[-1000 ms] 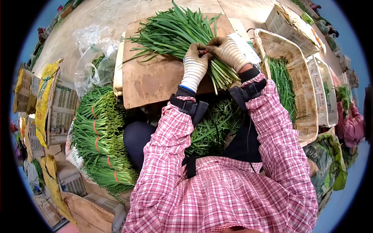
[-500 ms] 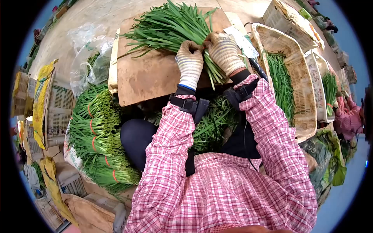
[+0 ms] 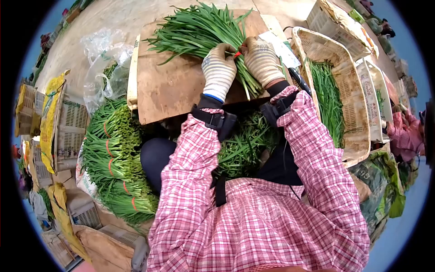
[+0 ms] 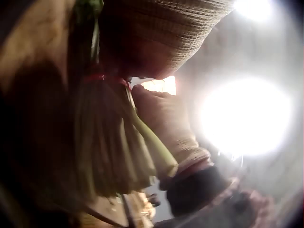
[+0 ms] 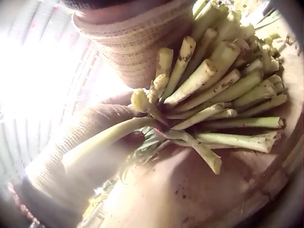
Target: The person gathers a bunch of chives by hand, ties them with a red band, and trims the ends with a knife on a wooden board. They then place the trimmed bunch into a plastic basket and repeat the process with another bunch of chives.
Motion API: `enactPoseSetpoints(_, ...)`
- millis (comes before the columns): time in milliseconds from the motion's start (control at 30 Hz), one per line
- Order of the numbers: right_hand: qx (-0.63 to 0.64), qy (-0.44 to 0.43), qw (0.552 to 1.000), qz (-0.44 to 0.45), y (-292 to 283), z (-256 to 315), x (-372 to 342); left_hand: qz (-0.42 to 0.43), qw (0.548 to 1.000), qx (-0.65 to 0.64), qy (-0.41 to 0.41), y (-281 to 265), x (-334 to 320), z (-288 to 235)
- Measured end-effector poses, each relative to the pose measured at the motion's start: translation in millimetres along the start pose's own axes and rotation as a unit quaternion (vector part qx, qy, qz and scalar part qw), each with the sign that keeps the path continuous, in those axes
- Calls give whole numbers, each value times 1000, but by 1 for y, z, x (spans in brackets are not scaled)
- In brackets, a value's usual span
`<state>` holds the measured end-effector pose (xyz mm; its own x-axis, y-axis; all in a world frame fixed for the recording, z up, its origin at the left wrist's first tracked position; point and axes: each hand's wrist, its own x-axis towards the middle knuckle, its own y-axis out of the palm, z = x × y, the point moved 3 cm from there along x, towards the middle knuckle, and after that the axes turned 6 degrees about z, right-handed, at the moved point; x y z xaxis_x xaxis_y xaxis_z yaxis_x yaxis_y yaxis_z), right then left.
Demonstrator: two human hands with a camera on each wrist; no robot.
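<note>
A bunch of garlic chives (image 3: 199, 34) lies across the wooden board (image 3: 170, 93), leaves pointing away and cut stems toward the person. A thin red tie (image 3: 237, 54) rings the stems; the left wrist view shows the band (image 4: 97, 77) across them. The gloved left hand (image 3: 219, 68) pinches the tie from the left side, fingertips at the stems. From the right, the gloved right hand (image 3: 261, 59) pinches it too, thumb and fingers close to the other hand. Pale stem ends (image 5: 204, 85) fan out below both hands in the right wrist view. The fingertips are partly hidden.
Several red-tied chive bunches (image 3: 115, 158) are stacked at the left, near a clear plastic bag (image 3: 106, 75). A crate (image 3: 358, 104) with loose chives stands right. A black-handled tool (image 3: 299, 79) lies by the board's right edge. Loose leaves (image 3: 247, 145) lie between the legs.
The hands stay at the stems while their fingers shift. More of the red tie shows between them than half a second ago. The head view has moved slightly; the bunch stays on the board.
</note>
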<state>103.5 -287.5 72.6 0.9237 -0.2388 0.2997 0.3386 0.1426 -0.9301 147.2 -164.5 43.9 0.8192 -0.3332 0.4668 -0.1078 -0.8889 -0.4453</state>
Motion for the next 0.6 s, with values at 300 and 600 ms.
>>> enactPoseSetpoints(300, 24, 31, 999, 17, 9, -4, 6, 173, 931, 322, 20, -15, 28, -27)
enactPoseSetpoints(600, 96, 17, 993, -72, 30, -14, -3, -70, 997, -26, 6, 14, 6, -11)
